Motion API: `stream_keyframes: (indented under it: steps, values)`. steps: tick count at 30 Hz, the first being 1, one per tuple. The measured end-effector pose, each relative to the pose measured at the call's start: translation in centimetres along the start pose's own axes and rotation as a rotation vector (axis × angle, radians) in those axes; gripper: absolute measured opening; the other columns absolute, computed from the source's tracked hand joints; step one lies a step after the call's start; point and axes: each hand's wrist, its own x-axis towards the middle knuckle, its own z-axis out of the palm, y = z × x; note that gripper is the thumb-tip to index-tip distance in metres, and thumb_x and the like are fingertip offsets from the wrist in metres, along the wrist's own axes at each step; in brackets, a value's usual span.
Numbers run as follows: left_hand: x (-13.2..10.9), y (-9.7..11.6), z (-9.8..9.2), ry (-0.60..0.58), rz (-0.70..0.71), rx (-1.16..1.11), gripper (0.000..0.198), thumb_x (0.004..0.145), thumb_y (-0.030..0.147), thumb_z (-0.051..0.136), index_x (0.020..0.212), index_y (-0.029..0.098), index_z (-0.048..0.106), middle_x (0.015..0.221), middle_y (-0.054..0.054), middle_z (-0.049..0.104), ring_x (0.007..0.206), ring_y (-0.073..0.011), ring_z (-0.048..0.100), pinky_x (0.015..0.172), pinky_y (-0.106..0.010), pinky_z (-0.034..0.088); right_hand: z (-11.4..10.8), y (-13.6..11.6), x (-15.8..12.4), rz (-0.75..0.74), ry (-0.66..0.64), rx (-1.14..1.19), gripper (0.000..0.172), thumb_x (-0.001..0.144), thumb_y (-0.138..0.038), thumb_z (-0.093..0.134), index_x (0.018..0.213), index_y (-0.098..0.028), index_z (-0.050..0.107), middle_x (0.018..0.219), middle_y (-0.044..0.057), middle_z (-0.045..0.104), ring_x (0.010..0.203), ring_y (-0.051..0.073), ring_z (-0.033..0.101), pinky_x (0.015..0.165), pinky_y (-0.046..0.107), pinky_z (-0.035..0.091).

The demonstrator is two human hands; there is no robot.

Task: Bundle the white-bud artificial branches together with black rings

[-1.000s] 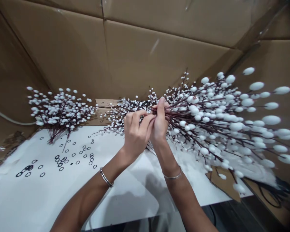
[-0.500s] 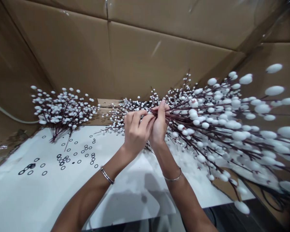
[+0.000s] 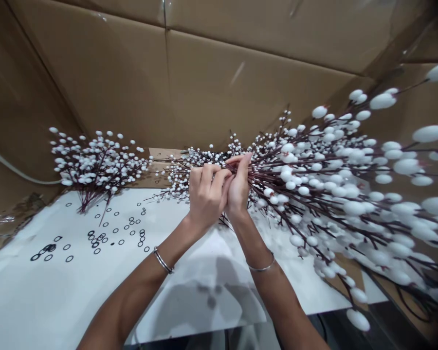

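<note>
A thick bunch of artificial berry stems (image 3: pixel 314 180), dark brown with white oval berries, fans out to the right from my hands. My right hand (image 3: pixel 239 187) is closed around the gathered stems, its thumb pointing up. Against it, my left hand (image 3: pixel 207 194) is closed with fingers curled over the stem ends; what exactly its fingertips pinch is hidden behind the knuckles. Behind my hands lie more white-berry stems (image 3: pixel 177 177), partly covered by them.
A separate bundle of white-berry stems (image 3: pixel 98 165) rests at the back left. Several small black rings (image 3: pixel 100 238) lie scattered on the white table surface (image 3: pixel 40 301). Brown cardboard walls (image 3: pixel 259 82) stand behind and at both sides. A dark cable (image 3: pixel 410 304) shows at the lower right.
The bunch has turned slightly, its berry tips shifting at the right. My left fingers have curled closer against my right hand. Both hands stay in nearly the same place.
</note>
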Motion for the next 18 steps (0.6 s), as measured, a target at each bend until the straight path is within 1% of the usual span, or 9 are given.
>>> stream_keyframes:
  steps: [2, 5, 7, 9, 13, 15, 18]
  values:
    - [-0.1, -0.1, 0.1, -0.019, 0.025, -0.024, 0.012, 0.093, 0.025, 0.058, 0.101, 0.019, 0.064, 0.095, -0.01, 0.06, 0.09, -0.0242, 0.049, 0.081, -0.04, 0.041, -0.2, -0.2, 0.2, -0.015, -0.005, -0.002, 0.053, 0.094, -0.066, 0.036, 0.07, -0.023, 0.056, 0.073, -0.003, 0.053, 0.069, 0.01, 0.052, 0.072, 0.023, 0.043]
    - [-0.5, 0.1, 0.4, -0.01, 0.006, -0.037, 0.01, 0.092, 0.022, 0.057, 0.098, 0.018, 0.065, 0.094, -0.01, 0.061, 0.089, -0.0236, 0.049, 0.079, -0.038, 0.04, -0.4, -0.3, 0.5, -0.006, -0.039, 0.013, 0.053, 0.095, -0.065, 0.035, 0.071, -0.023, 0.058, 0.075, -0.002, 0.054, 0.07, 0.01, 0.051, 0.072, 0.023, 0.043]
    - [-0.9, 0.1, 0.6, 0.03, 0.021, -0.003, 0.011, 0.092, 0.022, 0.058, 0.098, 0.018, 0.066, 0.092, -0.01, 0.063, 0.087, -0.0235, 0.049, 0.077, -0.037, 0.038, -0.5, -0.3, 0.7, 0.029, -0.08, 0.05, 0.054, 0.095, -0.066, 0.034, 0.072, -0.023, 0.059, 0.074, -0.002, 0.053, 0.067, 0.01, 0.05, 0.068, 0.022, 0.043]
    - [-1.2, -0.1, 0.9, 0.094, 0.069, 0.06, 0.013, 0.091, 0.024, 0.06, 0.1, 0.02, 0.068, 0.089, -0.009, 0.065, 0.083, -0.0232, 0.049, 0.074, -0.037, 0.036, -0.4, -0.4, 0.9, 0.075, -0.121, 0.097, 0.055, 0.095, -0.067, 0.034, 0.071, -0.023, 0.059, 0.071, -0.002, 0.052, 0.064, 0.01, 0.048, 0.064, 0.022, 0.043]
    - [-1.7, -0.9, 1.1, 0.214, 0.195, 0.14, 0.017, 0.088, 0.03, 0.066, 0.104, 0.026, 0.072, 0.072, -0.004, 0.064, 0.069, -0.0214, 0.046, 0.068, -0.037, 0.031, -0.3, -1.0, 0.7, 0.141, -0.167, 0.169, 0.054, 0.094, -0.067, 0.035, 0.072, -0.024, 0.059, 0.069, -0.002, 0.052, 0.06, 0.011, 0.047, 0.059, 0.023, 0.043]
    - [-1.8, -1.2, 1.1, 0.217, 0.203, 0.115, 0.018, 0.087, 0.033, 0.068, 0.105, 0.029, 0.072, 0.067, -0.003, 0.062, 0.064, -0.0207, 0.045, 0.065, -0.037, 0.028, -0.3, -1.5, 0.5, 0.161, -0.18, 0.177, 0.054, 0.094, -0.068, 0.036, 0.073, -0.024, 0.059, 0.068, -0.002, 0.053, 0.059, 0.011, 0.048, 0.057, 0.023, 0.043]
    - [-1.9, -1.4, 1.0, 0.153, 0.117, 0.01, 0.014, 0.086, 0.035, 0.069, 0.099, 0.029, 0.072, 0.066, -0.002, 0.062, 0.063, -0.0199, 0.045, 0.063, -0.037, 0.028, -0.3, -2.4, 0.2, 0.175, -0.192, 0.184, 0.053, 0.094, -0.068, 0.036, 0.073, -0.025, 0.06, 0.071, -0.001, 0.057, 0.062, 0.011, 0.052, 0.057, 0.023, 0.044]
